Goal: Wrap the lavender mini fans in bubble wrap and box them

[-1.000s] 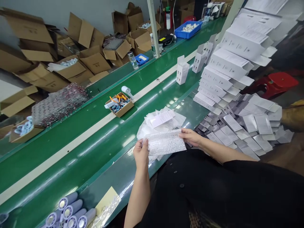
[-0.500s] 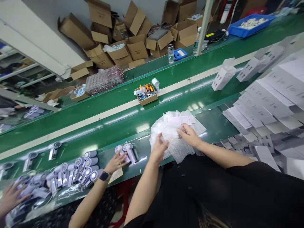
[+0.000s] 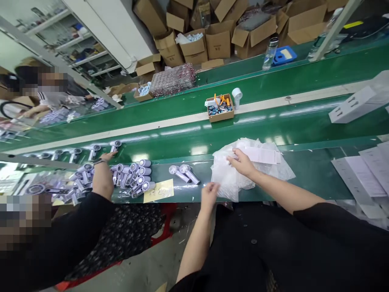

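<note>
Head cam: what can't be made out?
Bubble bags: head view, lower ones hidden by upper ones.
Left hand: head view, its fingers hide whether it grips a bag.
Slip: head view, print too small to read.
Note: head view, handwriting too small and blurred.
Boxes, lower right: head view, cut off by right edge.

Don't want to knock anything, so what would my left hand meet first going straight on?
Likely the bubble-wrap bags, just beyond your left hand; whether they touch is unclear.
</note>
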Tool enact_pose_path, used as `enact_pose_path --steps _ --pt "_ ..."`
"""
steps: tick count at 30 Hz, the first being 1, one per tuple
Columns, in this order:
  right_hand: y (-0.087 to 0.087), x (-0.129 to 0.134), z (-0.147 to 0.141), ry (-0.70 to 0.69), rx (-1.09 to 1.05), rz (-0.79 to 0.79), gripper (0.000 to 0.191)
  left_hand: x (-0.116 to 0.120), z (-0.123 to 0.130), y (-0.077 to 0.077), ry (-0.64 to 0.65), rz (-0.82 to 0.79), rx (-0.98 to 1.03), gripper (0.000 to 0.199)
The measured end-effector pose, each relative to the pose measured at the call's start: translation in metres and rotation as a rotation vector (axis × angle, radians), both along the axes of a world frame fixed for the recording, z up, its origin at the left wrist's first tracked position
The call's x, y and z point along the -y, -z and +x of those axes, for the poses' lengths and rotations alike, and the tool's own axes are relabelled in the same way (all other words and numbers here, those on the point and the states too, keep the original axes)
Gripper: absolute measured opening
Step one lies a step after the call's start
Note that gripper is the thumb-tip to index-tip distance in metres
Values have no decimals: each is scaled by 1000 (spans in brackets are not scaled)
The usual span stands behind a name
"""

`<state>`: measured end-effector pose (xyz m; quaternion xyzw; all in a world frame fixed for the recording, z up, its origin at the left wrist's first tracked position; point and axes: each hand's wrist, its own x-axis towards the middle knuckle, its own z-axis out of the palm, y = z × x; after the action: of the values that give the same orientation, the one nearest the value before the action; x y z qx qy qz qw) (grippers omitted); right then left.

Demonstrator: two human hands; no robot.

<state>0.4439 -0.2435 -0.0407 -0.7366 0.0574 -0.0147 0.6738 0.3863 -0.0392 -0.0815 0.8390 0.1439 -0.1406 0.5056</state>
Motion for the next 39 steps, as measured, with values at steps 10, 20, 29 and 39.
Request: enact_pose_path --steps 10,20,29,39 --pt "22 -15 23 -98 266 -513 45 -65 50 31 -290 370 -133 33" --pt "17 -59 -24 -221 -559 660 43 -18 -10 -2 -133 -467 -89 41" --pt "-25 -4 -57 -4 -439 783 32 -4 18 25 913 492 613 28" --pt "-5 29 -155 107 -580 1011 34 12 40 19 874 475 711 24"
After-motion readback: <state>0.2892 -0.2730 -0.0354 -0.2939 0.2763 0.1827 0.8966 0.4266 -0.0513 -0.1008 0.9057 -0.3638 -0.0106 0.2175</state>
